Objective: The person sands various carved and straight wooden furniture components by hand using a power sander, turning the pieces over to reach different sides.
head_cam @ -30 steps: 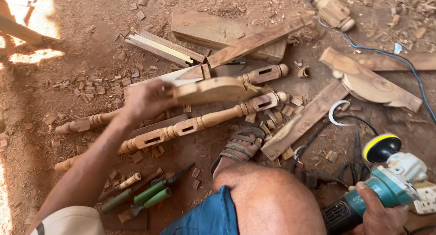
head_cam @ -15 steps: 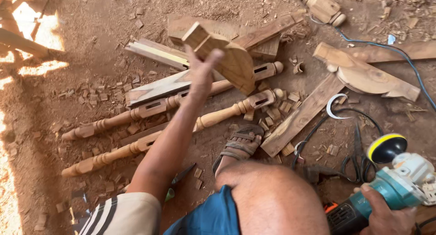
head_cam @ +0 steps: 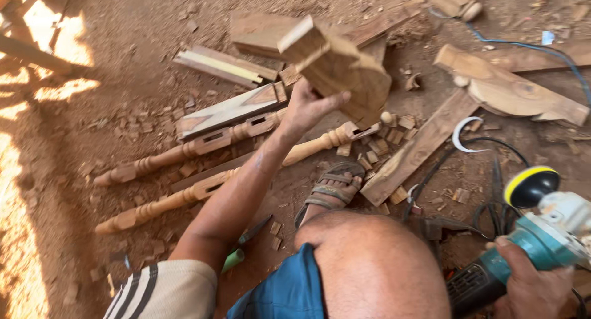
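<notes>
Bare reddish-brown dirt floor (head_cam: 123, 36) runs across the whole view, strewn with pale wood chips and offcuts (head_cam: 381, 156) near the centre. Hard sunlight falls in bright patches (head_cam: 21, 233) at nine o'clock, crossed by dark slatted shadows (head_cam: 31, 51) toward ten o'clock.

My left hand (head_cam: 306, 109) lifts a carved wooden piece (head_cam: 337, 68) above the turned legs (head_cam: 203, 143); my right hand (head_cam: 534, 286) grips the teal grinder (head_cam: 529, 245).

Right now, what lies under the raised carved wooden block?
Below the carved wooden block in the left hand: a turned wooden spindle and small offcuts on dirt. Ground directly behind it is hidden.
</notes>
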